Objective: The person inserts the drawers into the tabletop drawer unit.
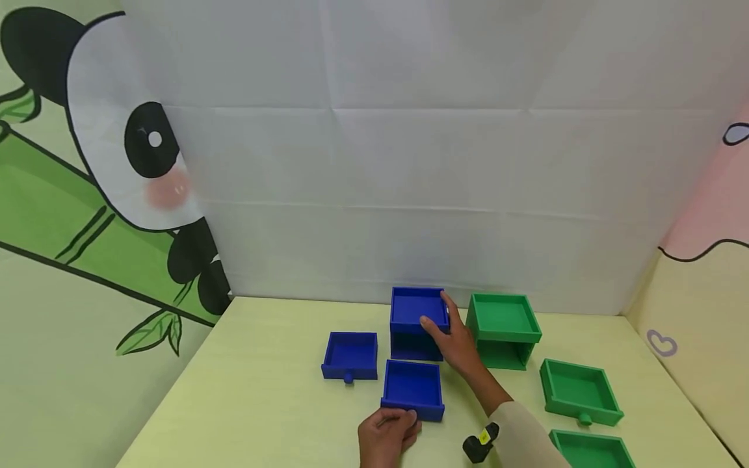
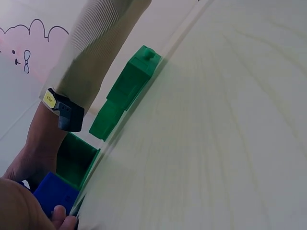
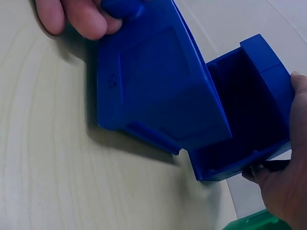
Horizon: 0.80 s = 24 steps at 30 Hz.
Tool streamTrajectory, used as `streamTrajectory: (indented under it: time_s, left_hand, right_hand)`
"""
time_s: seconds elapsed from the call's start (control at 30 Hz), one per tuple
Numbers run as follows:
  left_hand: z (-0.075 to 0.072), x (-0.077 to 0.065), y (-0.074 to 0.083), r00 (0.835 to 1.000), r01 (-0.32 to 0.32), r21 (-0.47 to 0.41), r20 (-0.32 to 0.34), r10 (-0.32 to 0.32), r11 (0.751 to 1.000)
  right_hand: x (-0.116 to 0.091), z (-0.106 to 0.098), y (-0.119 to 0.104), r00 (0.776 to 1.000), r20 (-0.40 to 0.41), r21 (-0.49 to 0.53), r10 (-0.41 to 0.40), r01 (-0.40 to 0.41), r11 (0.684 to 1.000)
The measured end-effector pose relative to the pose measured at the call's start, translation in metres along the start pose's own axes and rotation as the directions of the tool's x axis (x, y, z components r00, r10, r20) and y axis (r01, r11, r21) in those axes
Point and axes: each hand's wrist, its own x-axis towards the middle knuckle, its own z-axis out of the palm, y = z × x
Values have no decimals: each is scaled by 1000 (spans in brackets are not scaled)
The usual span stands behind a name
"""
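Observation:
A blue drawer box (image 1: pixel 413 383) lies on the table, and my left hand (image 1: pixel 386 437) pinches its front knob (image 3: pixel 123 6). Directly behind it stands a blue cabinet (image 1: pixel 418 307) with an open front. My right hand (image 1: pixel 459 341) grips the cabinet's right side, with the thumb over its top edge. From the right wrist view, the drawer's back end is close to the cabinet's dark opening (image 3: pixel 240 105), tilted to it. To the left sits a second blue drawer (image 1: pixel 351 353), its knob toward me.
Right of the blue cabinet stands a green cabinet (image 1: pixel 506 316) with an open front. Two green drawers, one farther back (image 1: pixel 580 385) and one nearer (image 1: pixel 592 450), lie at the right. A white sheet (image 1: pixel 363 162) hangs along the table's back edge.

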Motion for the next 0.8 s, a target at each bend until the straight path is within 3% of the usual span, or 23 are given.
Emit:
streamTrajectory:
  time_s: [0.2, 0.5, 0.8]
  left_hand:
    - [2, 4, 0, 998, -35, -20, 59, 36, 999]
    - [9, 9, 3, 996, -17, -80, 83, 24, 997]
    - [15, 13, 3, 998, -16, -61, 65, 20, 998]
  right_hand:
    - [2, -1, -2, 1000, 4, 4, 1, -1, 1000]
    - [4, -3, -3, 1000, 2, -2, -6, 6, 1000]
    - [1, -3, -3, 1000, 11, -9, 12, -12, 1000]
